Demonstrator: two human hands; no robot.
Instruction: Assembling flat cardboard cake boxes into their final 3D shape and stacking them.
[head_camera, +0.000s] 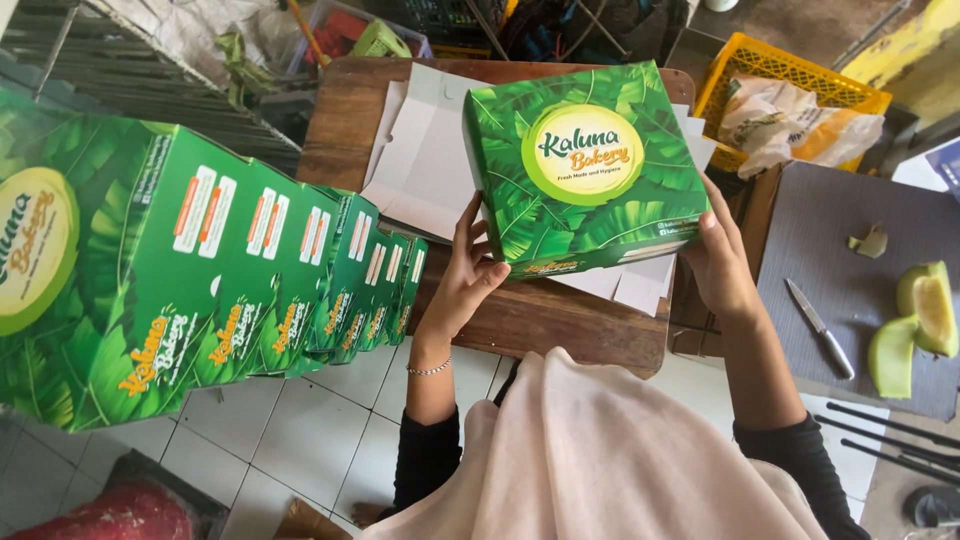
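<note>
I hold a closed green cardboard box (585, 165) with a leaf print and a round pale label above a low wooden table (520, 320). My left hand (468, 270) grips its near left corner, fingers up along the side. On the right side, my right hand (720, 265) clasps the box with the thumb on the top edge. Under the box lie flat, unfolded white box blanks (425, 160) on the table.
A tall stack of several folded green boxes (200, 280) leans in from the left. To the right, a grey board (850, 290) holds a knife (820, 328) and cut pale-green melon pieces (920, 320). A yellow crate (790, 90) with a bag stands behind. White tiled floor (300, 440) below.
</note>
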